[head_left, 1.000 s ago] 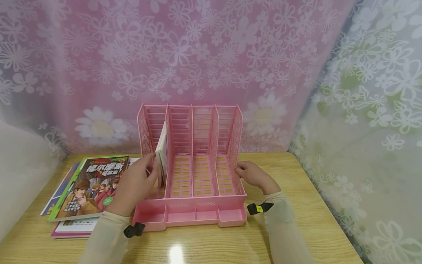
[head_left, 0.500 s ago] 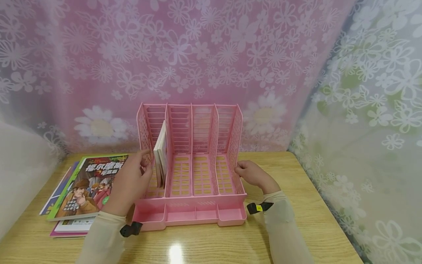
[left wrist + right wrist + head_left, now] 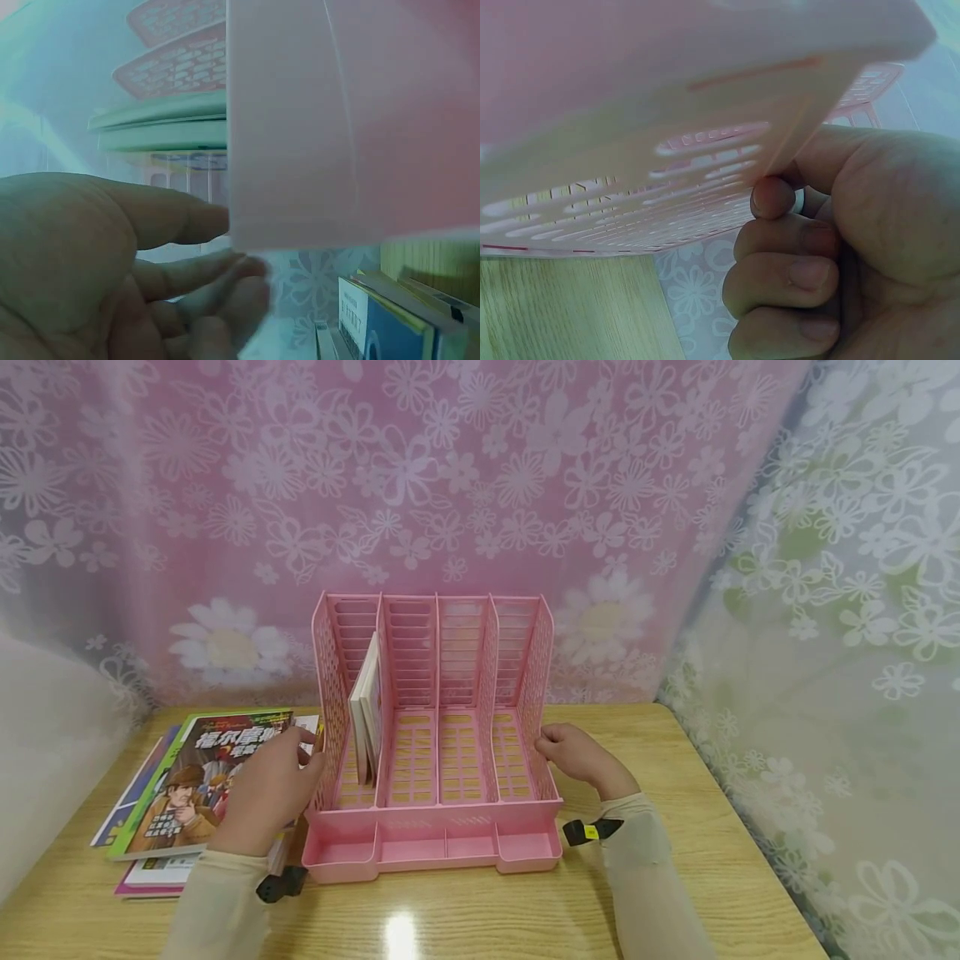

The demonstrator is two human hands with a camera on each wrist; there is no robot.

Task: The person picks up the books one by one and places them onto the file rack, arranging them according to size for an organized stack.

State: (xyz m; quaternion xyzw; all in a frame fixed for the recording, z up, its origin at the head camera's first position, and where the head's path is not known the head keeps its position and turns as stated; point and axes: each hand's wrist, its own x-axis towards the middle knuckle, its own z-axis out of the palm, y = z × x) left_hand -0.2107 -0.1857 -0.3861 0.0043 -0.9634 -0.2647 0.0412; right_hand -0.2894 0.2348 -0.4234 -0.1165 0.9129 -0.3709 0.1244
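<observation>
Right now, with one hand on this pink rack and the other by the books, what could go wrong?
The upright books in the leftmost compartment have open space on their left, so they might tip if the pink rack is jolted. The left hand is close beside the rack and could knock it, though the right hand grips the opposite side. The book pile is unevenly stacked, so pulling the top book might drag others along.

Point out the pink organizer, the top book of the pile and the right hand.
Pink organizer (image 3: pixel 435 816): head view, middle of its front panel.
Top book (image 3: pixel 197 783): head view, its front cover.
Right hand (image 3: pixel 582 755): head view, back of the hand.
</observation>
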